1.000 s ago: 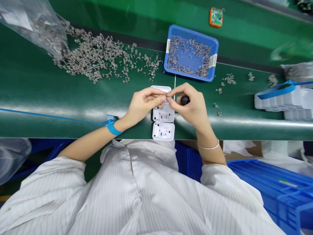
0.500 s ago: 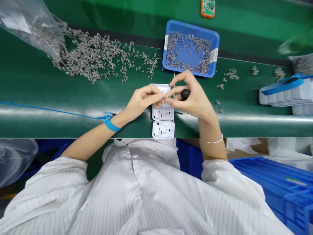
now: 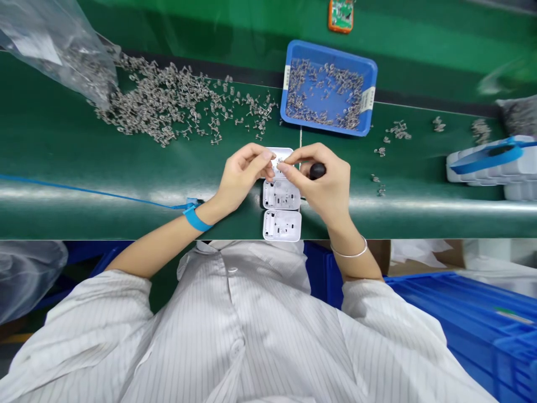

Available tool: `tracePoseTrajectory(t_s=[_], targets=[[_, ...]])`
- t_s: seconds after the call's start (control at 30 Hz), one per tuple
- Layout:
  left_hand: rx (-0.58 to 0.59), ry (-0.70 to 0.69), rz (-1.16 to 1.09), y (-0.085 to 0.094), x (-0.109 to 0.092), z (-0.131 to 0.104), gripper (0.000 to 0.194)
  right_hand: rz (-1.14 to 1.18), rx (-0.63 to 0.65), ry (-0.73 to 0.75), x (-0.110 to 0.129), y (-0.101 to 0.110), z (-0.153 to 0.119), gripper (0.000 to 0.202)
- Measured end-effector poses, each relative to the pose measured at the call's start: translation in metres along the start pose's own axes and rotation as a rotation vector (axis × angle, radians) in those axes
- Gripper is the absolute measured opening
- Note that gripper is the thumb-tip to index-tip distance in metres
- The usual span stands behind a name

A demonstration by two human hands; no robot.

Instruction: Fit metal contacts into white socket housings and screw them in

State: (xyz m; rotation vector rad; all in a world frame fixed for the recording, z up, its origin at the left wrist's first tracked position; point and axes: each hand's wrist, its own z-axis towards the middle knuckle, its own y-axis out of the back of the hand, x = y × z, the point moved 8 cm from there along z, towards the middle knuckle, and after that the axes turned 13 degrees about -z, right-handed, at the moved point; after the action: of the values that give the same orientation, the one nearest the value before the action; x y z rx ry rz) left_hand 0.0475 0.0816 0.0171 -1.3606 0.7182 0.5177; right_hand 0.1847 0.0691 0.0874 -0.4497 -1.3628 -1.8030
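Over the farthest of three white plastic housings (image 3: 287, 151), my left hand (image 3: 247, 170) pinches a small metal part, mostly hidden by the fingertips. My right hand (image 3: 329, 179) is closed around a black-handled tool (image 3: 318, 170), whose rounded end shows between thumb and fingers. Its thumb and index fingertips press together just above that housing, close to the left fingertips; whether they also pinch something is too small to tell. Two more housings, the middle one (image 3: 289, 196) and the nearest one (image 3: 289, 226), lie open side up in a column toward me.
Beyond my hands stands a blue tray (image 3: 331, 126) of small bent metal parts. A large heap of metal parts (image 3: 159, 106) spreads left from a clear plastic bag (image 3: 62, 56). At right are small clusters (image 3: 400, 130) and stacked white housings (image 3: 482, 168). A blue wrist-strap cord (image 3: 92, 193) runs left.
My fingertips have drawn slightly apart. The right hand's fingers have curled in and its wrist has swung left. The tool stays in the right hand.
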Motion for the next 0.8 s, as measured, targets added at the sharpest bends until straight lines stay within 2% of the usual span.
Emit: tracePoseTrajectory(t_s=[0.2, 0.37, 0.6, 0.8], targets=[[-0.010, 0.002, 0.030, 0.001, 0.002, -0.001, 0.039, -0.154, -0.086, 0.070, 0.008, 0.000, -0.004, 0.007], [-0.049, -0.006, 0.071, 0.006, 0.002, -0.002, 0.040, -0.130, -0.027, -0.019, -0.002, -0.007, -0.003, 0.012], [-0.098, -0.109, 0.213, 0.015, -0.005, -0.004, 0.041, -0.167, 0.008, -0.068, -0.010, -0.017, -0.001, 0.023], [-0.125, -0.142, 0.243, 0.021, -0.013, -0.001, 0.040, -0.196, -0.033, -0.077, -0.007, -0.008, 0.004, 0.026]])
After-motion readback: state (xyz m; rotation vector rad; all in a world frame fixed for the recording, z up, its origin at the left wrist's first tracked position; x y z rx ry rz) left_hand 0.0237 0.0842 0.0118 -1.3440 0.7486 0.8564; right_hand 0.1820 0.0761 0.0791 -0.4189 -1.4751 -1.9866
